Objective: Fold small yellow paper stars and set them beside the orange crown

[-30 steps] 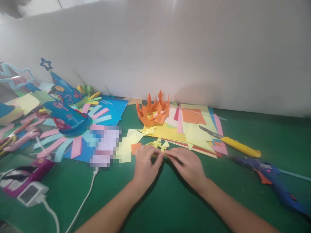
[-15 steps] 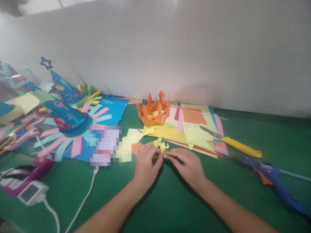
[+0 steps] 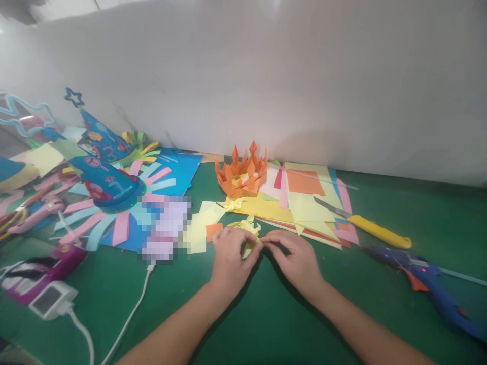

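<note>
Between my two hands is a pale yellow paper flower (image 3: 250, 227) with cut, curling petals. My left hand (image 3: 233, 253) is closed around its near side, thumb and fingers pinching it. The fingertips of my right hand (image 3: 294, 253) are pinched at the flower's right edge, close to the left thumb; exactly what they grip is too small to make out. Just beyond lies a second pale yellow paper flower (image 3: 233, 205) with a dark stem. An orange folded-paper crown (image 3: 243, 177) stands behind it, with yellow and white bits inside.
Coloured paper sheets (image 3: 262, 208) lie behind my hands, with a yellow utility knife (image 3: 380, 231) on their right. A blue glue gun (image 3: 426, 279) with a lit red light rests at right. Blue decorated cone hats (image 3: 108, 177), a power strip (image 3: 45, 274) and a white cable (image 3: 135, 306) are at left.
The paper flower has turned between my fingers, and more of its petals show below the left fingers. Both hands have shifted only slightly, still pinched together.
</note>
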`<state>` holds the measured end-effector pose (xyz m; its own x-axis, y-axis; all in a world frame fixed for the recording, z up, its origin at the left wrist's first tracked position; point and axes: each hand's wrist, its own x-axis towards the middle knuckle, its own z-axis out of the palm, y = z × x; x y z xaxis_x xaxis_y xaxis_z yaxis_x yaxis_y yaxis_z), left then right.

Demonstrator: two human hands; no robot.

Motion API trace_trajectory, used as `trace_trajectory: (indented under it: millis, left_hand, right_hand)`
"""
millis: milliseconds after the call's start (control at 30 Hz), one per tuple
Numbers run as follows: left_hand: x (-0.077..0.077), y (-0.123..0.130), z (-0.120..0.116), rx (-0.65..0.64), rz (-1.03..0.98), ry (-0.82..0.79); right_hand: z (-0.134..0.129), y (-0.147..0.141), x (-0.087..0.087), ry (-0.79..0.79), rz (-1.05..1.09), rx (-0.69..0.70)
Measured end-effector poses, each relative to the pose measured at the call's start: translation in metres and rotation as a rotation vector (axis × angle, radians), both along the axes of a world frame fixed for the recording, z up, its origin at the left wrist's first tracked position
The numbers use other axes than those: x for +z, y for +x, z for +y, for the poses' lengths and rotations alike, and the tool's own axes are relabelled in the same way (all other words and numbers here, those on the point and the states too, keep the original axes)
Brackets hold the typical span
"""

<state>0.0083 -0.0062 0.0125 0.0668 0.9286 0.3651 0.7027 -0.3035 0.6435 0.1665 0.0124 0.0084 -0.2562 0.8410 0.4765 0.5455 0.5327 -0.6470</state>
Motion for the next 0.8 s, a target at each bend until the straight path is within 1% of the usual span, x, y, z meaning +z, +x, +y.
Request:
trace_trajectory:
  millis: [167,333,433,533,700,800]
  left_hand:
    - [0.0015,-0.0012,0.0004,-0.089,0.061,0.035]
    - [0.0013,-0.0002,-0.0001,-0.094,0.069,0.046]
    - [0.0017,-0.0001,-0.0006,-0.102,0.077,0.063]
    - [0.0018,-0.0010,-0.0003,-0.106,0.096,0.072]
    - [-0.0002,-0.0026,0.0004,-0.110,0.110,0.078]
    - [-0.0002,-0.0028,0.0001,-0.124,0.124,0.084]
  right_hand:
    - [-0.0001,0.0012,0.0020,0.083,-0.056,0.047]
    - [-0.0014,0.0000,0.0037,0.146,-0.080,0.081]
    - [-0.0014,-0.0004,0.0028,0.110,-0.054,0.080]
    - [-0.0010,0.0001,0.0005,0.036,-0.036,0.072]
    - [0.0013,0.0025,-0.0026,-0.083,-0.021,0.007]
    - [0.0027,0.0032,-0.0024,-0.112,-0.034,0.031]
